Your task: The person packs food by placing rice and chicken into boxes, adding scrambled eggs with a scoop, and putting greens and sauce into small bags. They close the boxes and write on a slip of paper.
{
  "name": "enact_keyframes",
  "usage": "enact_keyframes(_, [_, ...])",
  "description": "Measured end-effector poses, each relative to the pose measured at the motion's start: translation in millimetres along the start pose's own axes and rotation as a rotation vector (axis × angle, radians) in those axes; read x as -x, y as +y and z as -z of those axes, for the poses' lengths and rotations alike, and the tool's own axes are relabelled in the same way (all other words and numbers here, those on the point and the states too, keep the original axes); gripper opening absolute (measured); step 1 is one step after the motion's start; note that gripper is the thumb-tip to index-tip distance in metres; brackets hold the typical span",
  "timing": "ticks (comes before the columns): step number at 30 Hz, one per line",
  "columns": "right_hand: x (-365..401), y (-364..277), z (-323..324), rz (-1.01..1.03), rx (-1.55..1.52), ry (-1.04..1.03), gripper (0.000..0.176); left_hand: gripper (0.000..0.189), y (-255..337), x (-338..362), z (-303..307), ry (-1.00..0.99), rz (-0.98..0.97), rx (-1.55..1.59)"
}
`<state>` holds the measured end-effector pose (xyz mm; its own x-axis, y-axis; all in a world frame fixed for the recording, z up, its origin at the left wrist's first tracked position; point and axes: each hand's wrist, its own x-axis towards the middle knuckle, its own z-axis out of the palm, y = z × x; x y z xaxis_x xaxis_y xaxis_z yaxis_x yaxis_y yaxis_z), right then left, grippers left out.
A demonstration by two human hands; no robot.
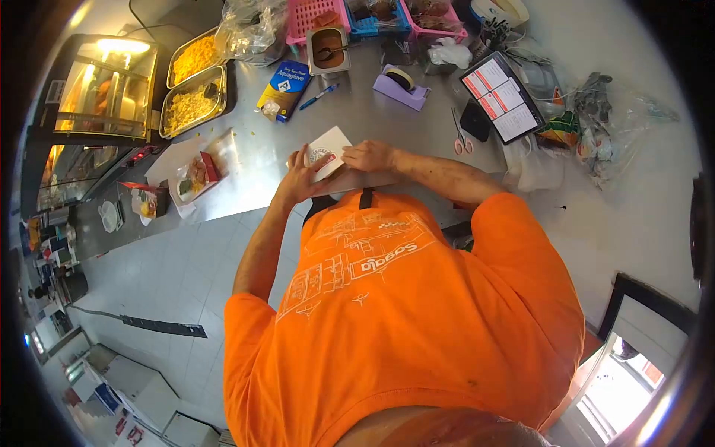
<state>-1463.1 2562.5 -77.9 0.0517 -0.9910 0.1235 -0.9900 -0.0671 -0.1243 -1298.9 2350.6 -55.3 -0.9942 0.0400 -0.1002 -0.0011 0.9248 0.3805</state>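
A small white cardboard box (pixel 333 139) with a round printed logo and a red mark on top sits at the front edge of the metal counter, close to my body. My left hand (pixel 301 177) grips its left side, with the thumb lying over the top. At the right side of the box, my right hand (pixel 369 156) has its fingers curled and pinched at the edge. The underside of the box and some fingertips are hidden.
Trays of yellow rice (pixel 191 106) stand beside a lit warming cabinet (pixel 104 86). Open food boxes (pixel 195 179) lie to the left. A glove box (pixel 284 89), a pen (pixel 319 97), a sauce pan (pixel 328 51), a tape dispenser (pixel 402 88), scissors (pixel 462 140) and a tablet (pixel 502 97) surround the work spot.
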Motion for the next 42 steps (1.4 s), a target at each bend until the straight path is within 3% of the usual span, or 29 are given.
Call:
enact_keyframes(3, [8,1,1,0.095,-0.005,0.188,0.025,0.074,-4,5,-5,-0.008,-0.07,-0.059])
enact_keyframes(6, [19,8,-12,0.159,-0.241,0.295,0.024,0.072,11,10,-8,0.041,-0.044,-0.127])
enact_keyframes(9, [37,12,6,-0.176,-0.205,0.3,0.031,0.068,27,11,8,0.067,-0.01,-0.149])
enact_keyframes(11, [48,34,46,-0.676,-0.055,0.547,0.044,0.069,26,2,-6,0.146,0.045,-0.035])
enact_keyframes(13, [56,67,68,-1.205,0.288,0.82,0.055,0.07,26,-2,-15,0.233,0.099,0.066])
enact_keyframes(16, [105,140,10,-1.122,-0.457,0.657,0.063,0.071,36,-5,-26,0.333,0.124,0.174])
enact_keyframes(19, [88,122,24,-1.203,-0.399,0.59,0.057,0.073,32,-6,-24,0.297,0.145,0.205])
enact_keyframes(22, [72,123,12,-1.356,-0.573,0.54,0.045,0.074,32,-7,-21,0.274,0.134,0.204])
enact_keyframes(23, [65,121,8,-1.495,-0.97,0.744,0.033,0.074,31,-9,-21,0.281,0.134,0.213])
enact_keyframes(26, [71,122,8,-1.564,-1.589,0.969,0.027,0.072,30,-6,-26,0.293,0.128,0.227])
enact_keyframes(29, [78,96,1,-1.223,-1.713,1.388,0.017,0.068,32,-10,-23,0.319,0.117,0.182])
enact_keyframes(32, [102,90,-20,-1.359,-0.836,0.809,0.01,0.066,47,-10,-14,0.314,0.154,0.13])
enact_keyframes(35, [107,105,-46,-1.519,-0.538,0.575,0.006,0.067,48,-23,-19,0.339,0.168,0.125])
enact_keyframes(37, [105,89,-34,-1.569,-1.744,1.002,0.006,0.066,46,-32,-19,0.343,0.172,0.124])
enact_keyframes(38, [104,78,-29,-1.433,-2.382,1.172,0.006,0.065,48,-34,-18,0.35,0.179,0.122])
enact_keyframes(39, [103,65,-28,-1.108,-2.571,1.022,0.006,0.065,56,-35,-15,0.325,0.258,0.16])
enact_keyframes(41, [75,24,2,-0.805,-2.677,0.619,0.01,0.067,65,-40,-12,0.311,0.329,0.192])
enact_keyframes(42, [54,8,20,-0.917,-2.465,0.445,0.014,0.068,70,-40,-13,0.294,0.362,0.213])
